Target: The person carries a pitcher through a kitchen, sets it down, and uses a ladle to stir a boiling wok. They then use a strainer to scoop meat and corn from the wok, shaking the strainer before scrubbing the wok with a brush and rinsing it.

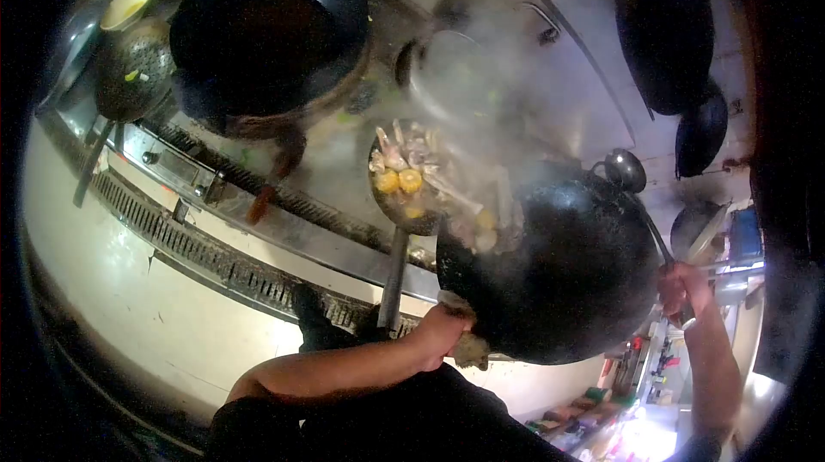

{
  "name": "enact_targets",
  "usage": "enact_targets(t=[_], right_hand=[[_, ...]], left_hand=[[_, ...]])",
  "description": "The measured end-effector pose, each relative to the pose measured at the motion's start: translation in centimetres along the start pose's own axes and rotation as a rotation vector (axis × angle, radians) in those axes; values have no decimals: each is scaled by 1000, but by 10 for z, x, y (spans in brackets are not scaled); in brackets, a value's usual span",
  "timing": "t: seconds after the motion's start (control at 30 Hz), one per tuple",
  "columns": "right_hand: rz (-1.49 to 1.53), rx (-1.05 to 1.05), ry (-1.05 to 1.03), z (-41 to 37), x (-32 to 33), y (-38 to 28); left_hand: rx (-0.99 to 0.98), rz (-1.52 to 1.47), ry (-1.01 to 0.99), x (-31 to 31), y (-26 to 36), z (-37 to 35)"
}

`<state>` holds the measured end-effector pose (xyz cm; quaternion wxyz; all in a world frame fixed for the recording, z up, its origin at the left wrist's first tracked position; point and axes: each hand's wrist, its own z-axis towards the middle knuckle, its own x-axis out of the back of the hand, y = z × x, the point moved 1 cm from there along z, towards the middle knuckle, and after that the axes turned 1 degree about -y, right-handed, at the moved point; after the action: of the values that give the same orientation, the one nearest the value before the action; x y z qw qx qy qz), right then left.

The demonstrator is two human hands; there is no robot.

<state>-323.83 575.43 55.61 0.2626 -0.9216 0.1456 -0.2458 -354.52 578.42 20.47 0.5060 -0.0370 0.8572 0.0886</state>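
Note:
My left hand (441,335) is closed round a tan cloth (471,348) at the near rim of a large black wok (567,264). The wok is tilted, and chunks of food pour over its left rim into a skimmer (416,223). Corn pieces (410,179) and bony meat pieces (397,148) lie in that skimmer, whose handle points toward me. On the right, my right hand (685,287) is wrapped round the handle of a ladle (626,171), its bowl near the wok's far rim. Steam partly hides the falling food.
Another black wok (258,41) sits on the stove at the upper left. Beside it are a perforated skimmer (133,73) and a yellowish bowl (130,4). Dark pans (666,28) hang at the upper right. A slotted metal grate (206,247) runs along the stove's front.

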Motion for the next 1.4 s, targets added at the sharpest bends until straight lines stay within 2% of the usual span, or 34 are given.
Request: enact_targets(t=[0.1, 0.17, 0.2, 0.23, 0.27, 0.3, 0.37, 0.43, 0.53, 0.6, 0.63, 0.7, 0.8, 0.87, 0.93, 1.0, 1.13, 1.23, 1.3, 1.4], right_hand=[[127, -43, -58, 2, 3, 11], [150, -29, -30, 3, 5, 22], [167, -15, -3, 4, 7, 27], [171, -18, -5, 8, 13, 31], [341, -113, -54, 13, 20, 37], [508, -209, -104, 17, 24, 40], [460, -142, -45, 15, 18, 47], [412, -73, 14, 13, 19, 51], [387, -127, 0, 13, 29, 61], [500, -186, 11, 15, 37, 68], [505, -187, 11, 17, 48, 75], [473, -119, -184, 21, 74, 93], [407, -23, -215, 29, 93, 110], [475, -74, -220, 37, 109, 117], [544, -126, -222, 42, 118, 123], [450, -93, -32, 41, 118, 124], [533, -79, -78, 40, 127, 127], [412, -55, -72, 38, 136, 125], [137, 42, 180, 39, 142, 123], [67, 79, 245, 19, 89, 87]], left_hand=[[-94, 37, 39, 3, -12, 6], [-222, 463, 71, 7, -17, 6], [-218, 466, 73, -2, -7, -5], [-123, 578, 109, -19, 13, -26], [-27, 688, 146, -27, 23, -37], [-24, 689, 149, -20, 11, -27], [-308, 952, 148, -7, -14, -6], [-300, 853, 176, -9, -28, -1], [-269, 724, 207, -19, -41, 5], [-243, 698, 213, -23, -51, 13], [-306, 633, 211, -24, -59, 18], [-366, 569, 208, -24, -73, 30], [-260, 498, 140, -25, -82, 43], [-141, 617, 216, -36, -78, 43], [-118, 607, 216, -36, -90, 56], [-97, 595, 214, -41, -97, 62], [-110, 582, 230, -45, -106, 74], [-101, 616, 227, -50, -99, 70], [-105, 597, 210, -48, -97, 67], [-127, 468, 183, -34, -96, 66]])
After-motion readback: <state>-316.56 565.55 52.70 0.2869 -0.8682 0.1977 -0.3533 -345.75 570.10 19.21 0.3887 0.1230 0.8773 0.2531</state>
